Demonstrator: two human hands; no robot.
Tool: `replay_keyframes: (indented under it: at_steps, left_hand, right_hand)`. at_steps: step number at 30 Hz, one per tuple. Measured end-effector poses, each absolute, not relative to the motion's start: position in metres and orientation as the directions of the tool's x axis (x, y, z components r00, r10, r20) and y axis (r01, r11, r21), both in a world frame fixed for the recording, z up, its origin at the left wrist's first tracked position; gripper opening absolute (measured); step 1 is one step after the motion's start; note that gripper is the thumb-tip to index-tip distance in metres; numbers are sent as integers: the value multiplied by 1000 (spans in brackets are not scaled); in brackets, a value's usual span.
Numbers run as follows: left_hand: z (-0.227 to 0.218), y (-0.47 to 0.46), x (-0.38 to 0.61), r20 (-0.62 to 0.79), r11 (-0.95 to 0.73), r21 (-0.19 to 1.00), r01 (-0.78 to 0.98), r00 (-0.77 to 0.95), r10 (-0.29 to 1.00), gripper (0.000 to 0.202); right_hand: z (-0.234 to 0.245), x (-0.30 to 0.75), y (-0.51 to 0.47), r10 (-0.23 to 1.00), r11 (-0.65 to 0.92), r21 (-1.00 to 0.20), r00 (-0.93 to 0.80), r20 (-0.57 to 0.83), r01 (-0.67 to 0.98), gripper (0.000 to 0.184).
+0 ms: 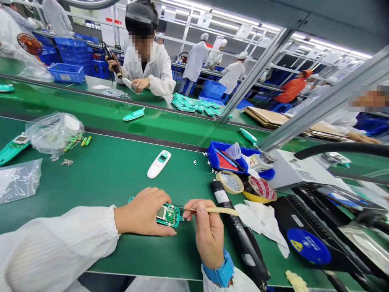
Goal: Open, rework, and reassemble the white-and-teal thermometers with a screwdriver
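Green bench (106,174) with white handheld device (156,168), blue tray (214,156), black cylindrical tool (238,237), clear plastic bags (22,184).

I see teal casing (178,218), green circuit board (171,215), pale yellow tool (223,210) — blue wristband (220,270), white sleeves (60,245), white device (156,170) with teal panel (161,160) — red-and-white patterned disc (261,188), green tabletop (103,174)

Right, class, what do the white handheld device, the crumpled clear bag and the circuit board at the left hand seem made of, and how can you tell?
White handheld device: probably hard plastic; smooth, soft sheen, rounded edges.
Crumpled clear bag: likely thin plastic film; see-through, creased, glossy.
Circuit board: perhaps a green-coated laminate; flat, with small pale spots, core material unclear.
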State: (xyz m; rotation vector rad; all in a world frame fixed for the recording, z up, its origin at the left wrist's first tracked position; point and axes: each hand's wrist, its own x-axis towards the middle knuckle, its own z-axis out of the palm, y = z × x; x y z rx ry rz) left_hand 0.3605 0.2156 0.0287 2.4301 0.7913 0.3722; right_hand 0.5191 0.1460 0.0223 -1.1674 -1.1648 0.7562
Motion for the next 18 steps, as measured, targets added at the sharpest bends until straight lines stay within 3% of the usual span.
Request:
replay_keyframes:
  at_steps: [6, 18]
  left_hand:
    - [24, 218, 359, 89, -709, 539, 454, 806, 584, 50]
    - [21, 221, 360, 111, -736, 521, 432, 821, 561, 56]
  right_hand:
    - [18, 513, 147, 940, 277, -947, 160, 302, 162, 21]
    - [15, 514, 150, 941, 286, -931, 119, 318, 227, 21]
